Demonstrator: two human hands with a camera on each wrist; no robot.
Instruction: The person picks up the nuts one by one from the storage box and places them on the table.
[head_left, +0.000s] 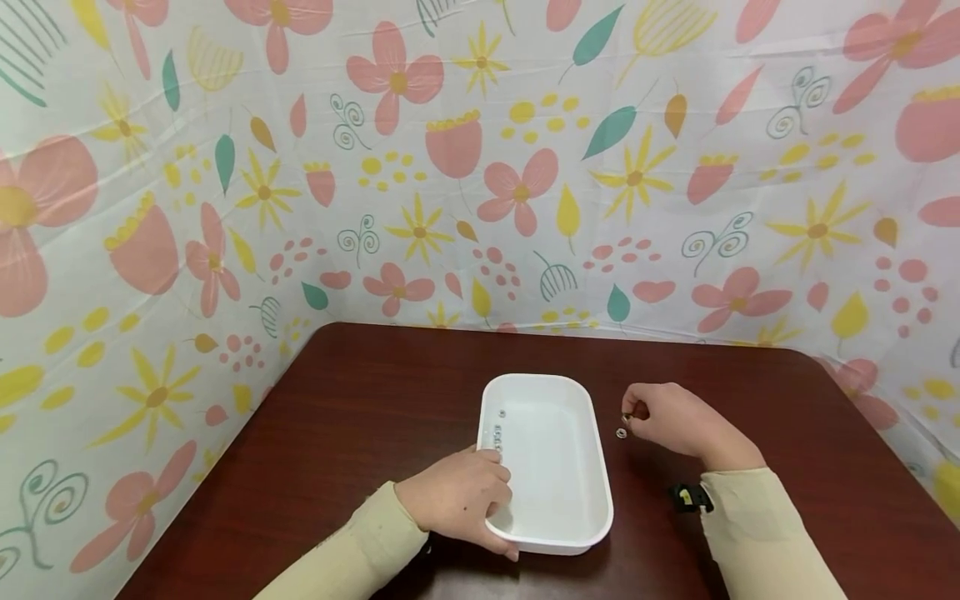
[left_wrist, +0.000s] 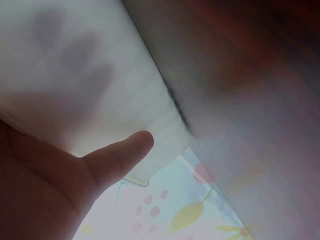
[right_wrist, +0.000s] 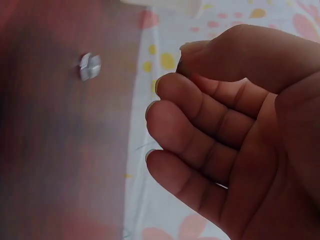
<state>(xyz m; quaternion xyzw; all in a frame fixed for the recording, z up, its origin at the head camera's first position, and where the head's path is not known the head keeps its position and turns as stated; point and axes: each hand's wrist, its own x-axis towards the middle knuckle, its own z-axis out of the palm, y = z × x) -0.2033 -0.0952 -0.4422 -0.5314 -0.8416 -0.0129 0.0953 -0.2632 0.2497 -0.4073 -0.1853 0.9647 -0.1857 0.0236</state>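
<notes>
A white rectangular tray (head_left: 551, 492) stands on the table. My left hand (head_left: 459, 493) grips its near left side, fingers over the rim. In the left wrist view the thumb (left_wrist: 125, 155) lies along the tray's outer wall (left_wrist: 125, 110), and finger shadows show through it. Several small metal nuts (head_left: 497, 435) line the tray's left side inside. Right of the tray, my right hand (head_left: 675, 423) pinches a small metal nut (head_left: 626, 417) between thumb and forefinger, mostly hidden by the fingertips. Another metal nut (right_wrist: 90, 66) lies on the table just below those fingertips.
The dark reddish-brown table (head_left: 405, 375) has rounded far corners. A white sheet with printed flowers (head_left: 517, 192) hangs behind it and along the left. A black strap with a small device (head_left: 690, 497) sits at the right wrist.
</notes>
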